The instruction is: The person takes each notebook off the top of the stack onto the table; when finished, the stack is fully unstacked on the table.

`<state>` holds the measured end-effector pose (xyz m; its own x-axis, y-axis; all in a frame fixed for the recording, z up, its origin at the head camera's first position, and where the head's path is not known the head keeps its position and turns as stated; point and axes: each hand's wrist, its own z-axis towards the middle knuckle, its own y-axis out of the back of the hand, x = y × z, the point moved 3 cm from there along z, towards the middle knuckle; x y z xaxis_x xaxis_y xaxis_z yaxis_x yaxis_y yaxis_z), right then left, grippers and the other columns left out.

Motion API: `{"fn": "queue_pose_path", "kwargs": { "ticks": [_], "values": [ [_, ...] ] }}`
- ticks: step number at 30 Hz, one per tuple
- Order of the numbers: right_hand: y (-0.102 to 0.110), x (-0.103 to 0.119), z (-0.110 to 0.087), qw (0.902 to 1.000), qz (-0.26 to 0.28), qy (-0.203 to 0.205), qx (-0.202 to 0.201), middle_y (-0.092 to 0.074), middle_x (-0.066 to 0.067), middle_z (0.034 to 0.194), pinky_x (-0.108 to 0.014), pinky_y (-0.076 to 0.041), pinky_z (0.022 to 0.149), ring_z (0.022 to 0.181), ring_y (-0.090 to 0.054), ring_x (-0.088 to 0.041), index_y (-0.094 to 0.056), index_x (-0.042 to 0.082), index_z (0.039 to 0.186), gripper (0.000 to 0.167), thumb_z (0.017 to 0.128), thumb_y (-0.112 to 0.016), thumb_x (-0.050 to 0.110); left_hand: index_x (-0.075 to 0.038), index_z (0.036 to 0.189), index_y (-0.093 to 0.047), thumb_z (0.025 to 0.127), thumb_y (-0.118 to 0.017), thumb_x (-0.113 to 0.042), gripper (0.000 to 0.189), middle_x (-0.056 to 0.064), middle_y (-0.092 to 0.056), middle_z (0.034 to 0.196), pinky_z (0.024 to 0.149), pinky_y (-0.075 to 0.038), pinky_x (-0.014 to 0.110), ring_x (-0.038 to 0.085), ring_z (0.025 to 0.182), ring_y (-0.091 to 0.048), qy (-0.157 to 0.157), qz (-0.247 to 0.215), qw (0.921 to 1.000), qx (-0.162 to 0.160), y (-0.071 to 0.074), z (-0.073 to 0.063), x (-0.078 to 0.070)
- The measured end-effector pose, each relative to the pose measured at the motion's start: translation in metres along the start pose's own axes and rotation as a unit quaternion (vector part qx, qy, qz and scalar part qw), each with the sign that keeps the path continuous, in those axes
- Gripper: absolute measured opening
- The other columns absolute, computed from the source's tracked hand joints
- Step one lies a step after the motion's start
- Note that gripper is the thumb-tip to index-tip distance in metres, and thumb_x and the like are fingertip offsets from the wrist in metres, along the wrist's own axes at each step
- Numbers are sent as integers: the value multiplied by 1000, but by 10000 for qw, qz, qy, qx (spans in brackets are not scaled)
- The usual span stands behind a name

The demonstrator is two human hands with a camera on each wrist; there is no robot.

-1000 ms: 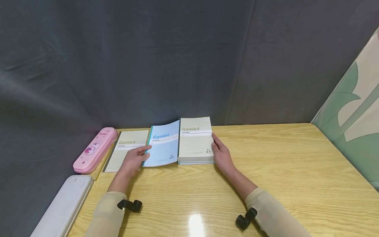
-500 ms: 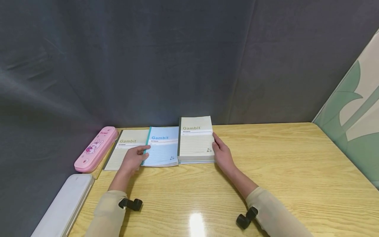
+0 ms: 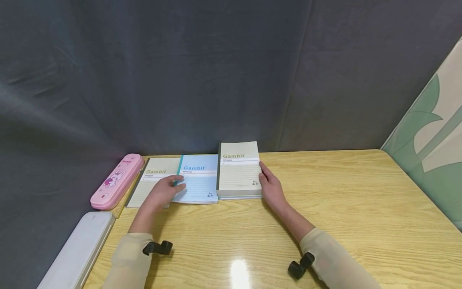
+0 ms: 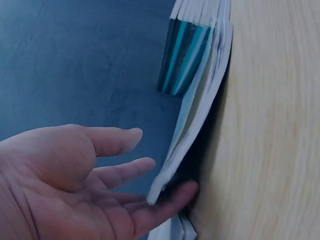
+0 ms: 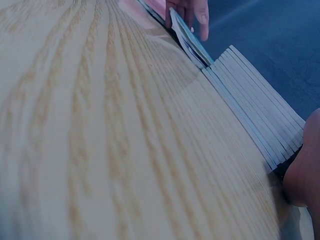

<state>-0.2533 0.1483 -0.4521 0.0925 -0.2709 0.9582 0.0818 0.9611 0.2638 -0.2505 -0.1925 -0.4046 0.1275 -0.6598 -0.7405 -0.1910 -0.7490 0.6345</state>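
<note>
In the head view, a blue Gambit notebook lies left of a thick stack of notebooks topped by a cream cover. My left hand is at the blue notebook's left edge, thumb and index finger apart. In the left wrist view, the raised edge of the notebook leans against lower fingers, while the thumb stands clear of it. My right hand rests against the stack's right side with fingers extended; the right wrist view shows only part of that hand.
A cream notebook lies at the left, partly behind my left hand. Beyond it are a pink pencil case and a long white case. A dark curtain hangs behind the wooden table.
The blue notebook's raised right part has come down flat beside the stack. My left thumb has moved off its cover, and the notebook has shifted slightly left. My right hand stays at the stack.
</note>
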Motion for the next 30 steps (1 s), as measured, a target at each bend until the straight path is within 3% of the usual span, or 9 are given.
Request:
{"fn": "queue_pose_path", "kwargs": {
  "ticks": [8,15,23,30],
  "values": [
    [-1,0,0,10000,20,-17,32,-33,-8,162,-41,-21,121,150,-26,-23,-32,9,159,50,111,-38,19,-2,154,-40,104,-57,-28,58,26,-28,160,117,-23,59,46,148,-21,54,44,9998,197,-4,-6,-10],
    [0,0,0,10000,-38,-29,-12,-34,-9,162,-41,-22,121,150,-27,-23,-33,8,159,50,111,-39,19,-4,158,-30,104,-57,-29,65,27,-26,161,115,-26,62,47,147,-21,-41,73,9998,180,-5,-8,-12],
    [0,1,-1,9999,-106,-23,-13,-34,-8,162,-42,-22,121,150,-27,-24,-34,8,159,50,110,-40,19,-6,158,-31,104,-57,-30,64,25,-23,162,117,-23,61,45,149,-18,-91,-114,9997,195,-5,-12,-21],
    [1,0,-1,9999,-82,-55,-31,-34,-8,162,-41,-24,120,149,-28,-24,-34,8,159,51,110,-42,20,-8,153,-43,104,-58,-26,54,23,-31,160,114,-30,60,43,147,-27,-543,-186,9982,-146,-6,-12,-30]
  ]
}}
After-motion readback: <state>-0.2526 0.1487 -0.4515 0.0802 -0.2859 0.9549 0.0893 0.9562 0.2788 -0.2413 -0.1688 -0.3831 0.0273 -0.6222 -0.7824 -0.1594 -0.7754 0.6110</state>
